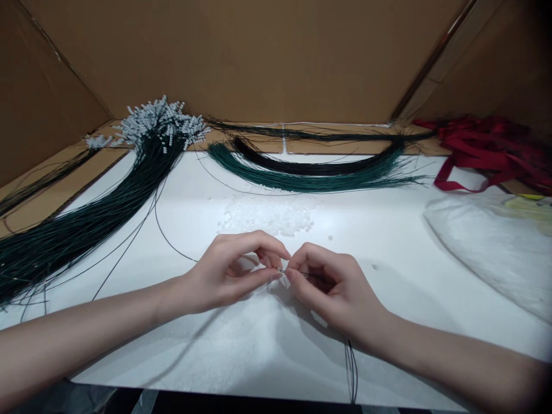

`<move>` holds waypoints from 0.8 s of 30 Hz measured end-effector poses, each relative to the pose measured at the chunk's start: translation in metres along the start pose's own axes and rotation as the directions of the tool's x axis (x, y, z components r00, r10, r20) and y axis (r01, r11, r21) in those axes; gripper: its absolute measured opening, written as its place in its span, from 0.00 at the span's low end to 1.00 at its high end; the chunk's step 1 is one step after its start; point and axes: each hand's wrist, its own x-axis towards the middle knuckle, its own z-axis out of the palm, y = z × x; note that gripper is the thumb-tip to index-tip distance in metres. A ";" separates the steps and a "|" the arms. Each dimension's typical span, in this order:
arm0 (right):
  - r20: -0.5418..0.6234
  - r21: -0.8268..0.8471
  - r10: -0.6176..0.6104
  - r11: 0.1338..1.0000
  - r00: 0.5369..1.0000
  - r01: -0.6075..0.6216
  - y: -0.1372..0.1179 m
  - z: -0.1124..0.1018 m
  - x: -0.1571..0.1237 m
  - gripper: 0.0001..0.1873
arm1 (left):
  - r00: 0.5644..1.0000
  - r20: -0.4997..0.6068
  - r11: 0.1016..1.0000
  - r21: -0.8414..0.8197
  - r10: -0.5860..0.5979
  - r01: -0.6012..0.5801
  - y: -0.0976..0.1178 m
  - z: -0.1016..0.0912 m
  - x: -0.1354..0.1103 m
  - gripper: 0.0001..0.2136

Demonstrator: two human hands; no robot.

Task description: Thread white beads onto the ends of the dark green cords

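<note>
Both your hands meet over the middle of the white table (241,356), fingertips almost touching. With your left hand (218,264) you pinch thin dark wire (283,271) between thumb and forefinger; with your right hand (334,282) you pinch the same short stretch from the other side, thumb against forefinger, the other fingers curled in. The wire shows only in the small gap between your fingertips, above the table and nearer its front edge than its far one; how many strands you grip there, you cannot tell from this view. Below your right forearm, several dark strands (354,374) hang down past the table's front edge; where they begin is hidden.

Just beyond your hands lies a loose spread of white beads (280,215). Along the table's far edge you have a curved bundle of green wires (310,183), with a bundle of black wires (310,167) beside it. Over the table's left edge sweeps a thick sheaf of dark green stems (112,207), tipped with white beaded ends (155,121); one loose strand curves from it to your left wrist. Near the far right corner sits a heap of red ribbon (478,155), and along the right edge, a clear plastic bag (500,253)
</note>
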 end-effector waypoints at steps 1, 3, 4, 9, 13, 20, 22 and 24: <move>0.001 -0.001 -0.002 1.000 1.000 0.002 0.000 0.000 0.000 0.06 | 1.000 0.000 1.000 0.001 -0.005 0.005 0.001 0.000 0.000 0.10; -0.003 -0.003 -0.012 1.000 1.000 0.012 0.001 0.000 0.000 0.07 | 1.000 0.003 1.000 0.001 -0.017 0.017 0.001 -0.001 -0.001 0.10; -0.004 -0.008 -0.019 1.000 1.000 0.019 0.002 0.000 0.000 0.07 | 1.000 0.004 1.000 0.001 -0.023 0.023 0.002 -0.001 0.000 0.10; -0.001 -0.038 -0.062 0.997 0.998 0.062 0.004 0.000 0.000 0.08 | 1.000 -0.005 1.000 0.006 -0.019 0.019 0.002 0.000 0.001 0.08; 0.003 -0.059 -0.077 0.995 0.997 0.077 0.004 0.001 -0.001 0.08 | 1.000 -0.007 1.000 0.015 -0.014 0.014 0.003 0.001 0.002 0.08; 0.002 -0.065 -0.104 0.992 0.995 0.104 0.004 0.000 -0.002 0.07 | 1.000 -0.019 0.999 0.039 0.011 -0.011 0.002 0.002 0.003 0.09; 0.000 -0.070 -0.104 0.992 0.995 0.103 0.004 0.000 -0.002 0.07 | 1.000 -0.023 0.999 0.051 0.015 -0.014 0.002 0.003 0.003 0.09; 0.001 -0.068 -0.104 0.992 0.995 0.104 0.003 0.000 -0.001 0.07 | 1.000 -0.023 0.998 0.060 0.017 -0.015 0.002 0.003 0.003 0.08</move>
